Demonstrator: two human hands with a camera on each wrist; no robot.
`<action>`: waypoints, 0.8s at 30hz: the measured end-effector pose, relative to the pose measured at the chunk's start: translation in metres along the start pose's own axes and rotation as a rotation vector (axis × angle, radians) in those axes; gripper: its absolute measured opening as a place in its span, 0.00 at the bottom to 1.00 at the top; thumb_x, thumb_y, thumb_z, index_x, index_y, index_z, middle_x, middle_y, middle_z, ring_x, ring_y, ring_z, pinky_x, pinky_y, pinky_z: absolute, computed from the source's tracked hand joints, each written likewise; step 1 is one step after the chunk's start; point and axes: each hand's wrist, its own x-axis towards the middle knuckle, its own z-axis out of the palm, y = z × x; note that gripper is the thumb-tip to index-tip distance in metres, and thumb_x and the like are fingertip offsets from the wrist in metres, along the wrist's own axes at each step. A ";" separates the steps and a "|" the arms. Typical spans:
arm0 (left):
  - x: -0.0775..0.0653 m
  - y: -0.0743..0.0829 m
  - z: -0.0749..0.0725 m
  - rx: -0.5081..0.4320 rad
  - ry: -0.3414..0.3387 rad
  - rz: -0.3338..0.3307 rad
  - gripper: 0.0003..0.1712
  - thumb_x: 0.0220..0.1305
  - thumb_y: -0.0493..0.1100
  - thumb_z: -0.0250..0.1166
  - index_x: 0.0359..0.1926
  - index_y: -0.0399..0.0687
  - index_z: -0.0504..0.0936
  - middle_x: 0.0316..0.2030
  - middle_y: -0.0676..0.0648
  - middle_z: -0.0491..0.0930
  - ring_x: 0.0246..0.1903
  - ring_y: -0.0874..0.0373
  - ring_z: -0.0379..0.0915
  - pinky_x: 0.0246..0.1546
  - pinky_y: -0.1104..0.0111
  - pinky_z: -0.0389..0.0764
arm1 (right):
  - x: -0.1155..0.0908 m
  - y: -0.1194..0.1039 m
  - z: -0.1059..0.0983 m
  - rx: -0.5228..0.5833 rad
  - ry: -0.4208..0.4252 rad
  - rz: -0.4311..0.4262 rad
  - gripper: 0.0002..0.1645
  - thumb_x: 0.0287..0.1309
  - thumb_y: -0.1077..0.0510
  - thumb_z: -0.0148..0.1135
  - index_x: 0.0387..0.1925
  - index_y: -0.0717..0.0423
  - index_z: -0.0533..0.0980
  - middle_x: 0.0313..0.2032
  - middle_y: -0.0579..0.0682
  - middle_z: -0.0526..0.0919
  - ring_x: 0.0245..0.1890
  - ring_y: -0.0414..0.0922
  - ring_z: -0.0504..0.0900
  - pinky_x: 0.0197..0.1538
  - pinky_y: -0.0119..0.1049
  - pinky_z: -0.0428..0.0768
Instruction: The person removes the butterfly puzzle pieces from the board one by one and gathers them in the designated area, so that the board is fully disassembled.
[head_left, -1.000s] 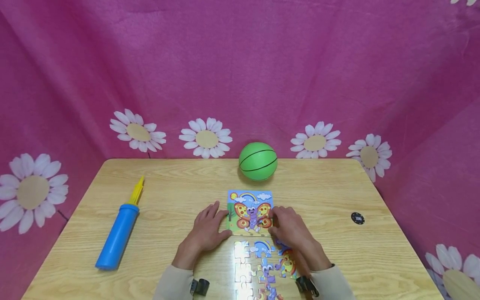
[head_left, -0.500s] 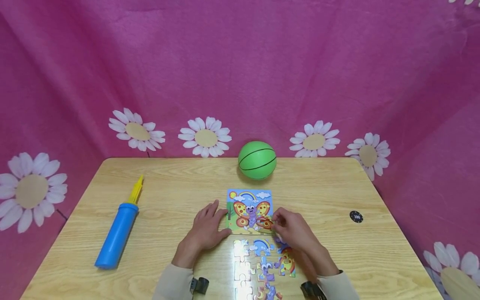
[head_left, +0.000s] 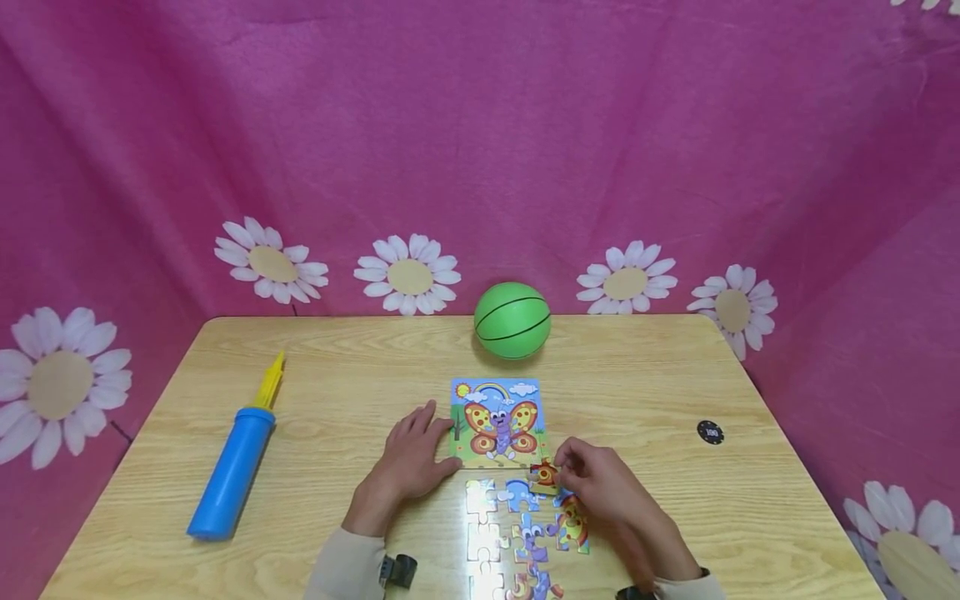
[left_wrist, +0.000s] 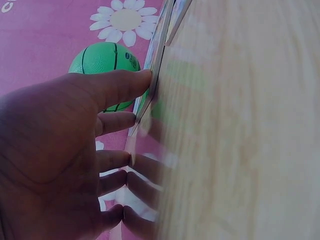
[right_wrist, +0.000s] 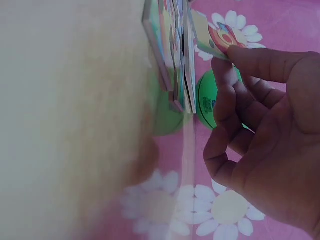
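Observation:
My right hand [head_left: 603,485] pinches a red and yellow puzzle piece [head_left: 543,477] between thumb and forefinger, just below the lower right corner of a square butterfly picture [head_left: 498,421]. In the right wrist view, this piece [right_wrist: 220,35] is tilted and raised off the table. My left hand [head_left: 411,456] rests on the tabletop with fingers spread. Its thumb and forefinger reach the picture's left edge; in the left wrist view the thumb [left_wrist: 117,86] is against that edge. Closer to me lie several puzzle pieces [head_left: 531,537], some joined, in loose columns.
Behind the picture sits a green ball [head_left: 512,321]. A blue and yellow hand pump [head_left: 236,467] lies at the left of the wooden table [head_left: 360,358]. On the right is a black round chip [head_left: 710,432]. A pink flowered cloth [head_left: 480,150] hangs behind.
My right hand has moved from the picture's right edge toward me, carrying the puzzle piece off the picture's lower right part. The left hand has stayed in place.

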 end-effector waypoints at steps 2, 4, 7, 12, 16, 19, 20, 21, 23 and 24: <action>0.000 0.000 0.000 -0.001 0.000 0.000 0.32 0.61 0.55 0.64 0.64 0.50 0.71 0.74 0.38 0.53 0.74 0.40 0.46 0.71 0.44 0.50 | -0.004 0.003 -0.001 -0.001 -0.011 -0.030 0.07 0.58 0.61 0.63 0.33 0.44 0.75 0.25 0.37 0.76 0.26 0.35 0.72 0.33 0.27 0.70; 0.000 0.001 0.000 -0.004 -0.001 0.000 0.32 0.61 0.55 0.64 0.64 0.50 0.71 0.74 0.38 0.53 0.74 0.40 0.45 0.72 0.44 0.50 | -0.008 0.005 -0.002 0.003 -0.020 -0.062 0.07 0.58 0.61 0.63 0.33 0.45 0.75 0.25 0.37 0.76 0.26 0.34 0.72 0.32 0.27 0.70; 0.001 0.000 0.000 -0.002 -0.003 0.000 0.32 0.61 0.54 0.63 0.64 0.50 0.71 0.74 0.38 0.52 0.74 0.40 0.45 0.72 0.44 0.50 | -0.015 0.008 -0.004 0.008 -0.028 -0.089 0.07 0.58 0.62 0.63 0.33 0.44 0.75 0.25 0.37 0.76 0.26 0.33 0.72 0.33 0.27 0.71; 0.002 -0.001 0.002 0.013 -0.014 -0.017 0.32 0.62 0.56 0.63 0.65 0.52 0.70 0.75 0.40 0.51 0.75 0.42 0.44 0.72 0.45 0.49 | -0.024 0.011 -0.006 0.015 -0.060 -0.094 0.08 0.58 0.61 0.63 0.33 0.43 0.75 0.25 0.36 0.76 0.26 0.32 0.72 0.34 0.27 0.71; 0.002 -0.001 0.003 0.007 -0.013 -0.016 0.32 0.62 0.56 0.63 0.65 0.52 0.70 0.75 0.39 0.51 0.75 0.42 0.44 0.72 0.45 0.49 | -0.030 0.012 -0.007 0.021 -0.092 -0.100 0.07 0.58 0.61 0.63 0.33 0.45 0.75 0.26 0.36 0.76 0.27 0.32 0.72 0.34 0.27 0.71; 0.002 -0.001 0.003 0.006 -0.012 -0.016 0.32 0.62 0.56 0.62 0.65 0.51 0.70 0.75 0.39 0.51 0.75 0.42 0.44 0.72 0.45 0.49 | -0.035 0.013 -0.008 0.034 -0.118 -0.099 0.06 0.58 0.61 0.63 0.33 0.46 0.75 0.26 0.37 0.77 0.27 0.32 0.72 0.34 0.27 0.71; 0.002 -0.001 0.002 0.007 -0.011 -0.016 0.32 0.62 0.56 0.62 0.65 0.51 0.70 0.75 0.39 0.51 0.75 0.42 0.44 0.72 0.45 0.49 | -0.037 0.013 -0.009 0.043 -0.127 -0.101 0.06 0.58 0.61 0.63 0.33 0.46 0.75 0.26 0.37 0.77 0.27 0.32 0.72 0.34 0.27 0.71; 0.002 -0.001 0.002 0.007 -0.010 -0.016 0.32 0.62 0.55 0.62 0.65 0.51 0.70 0.75 0.39 0.51 0.75 0.42 0.44 0.72 0.45 0.49 | -0.038 0.013 -0.009 0.054 -0.138 -0.101 0.06 0.59 0.60 0.63 0.32 0.45 0.75 0.26 0.37 0.77 0.27 0.32 0.72 0.34 0.27 0.71; 0.002 -0.001 0.002 0.006 -0.007 -0.016 0.32 0.62 0.56 0.62 0.65 0.51 0.71 0.75 0.39 0.52 0.75 0.42 0.44 0.72 0.45 0.49 | -0.042 0.014 -0.010 0.079 -0.164 -0.105 0.05 0.60 0.60 0.62 0.32 0.45 0.75 0.26 0.38 0.78 0.28 0.32 0.73 0.34 0.27 0.71; 0.002 0.000 0.001 0.006 -0.006 -0.016 0.32 0.62 0.55 0.62 0.65 0.51 0.71 0.75 0.39 0.52 0.75 0.41 0.44 0.72 0.45 0.49 | -0.043 0.014 -0.010 0.088 -0.174 -0.112 0.06 0.60 0.60 0.62 0.32 0.45 0.75 0.26 0.38 0.78 0.28 0.32 0.73 0.34 0.27 0.71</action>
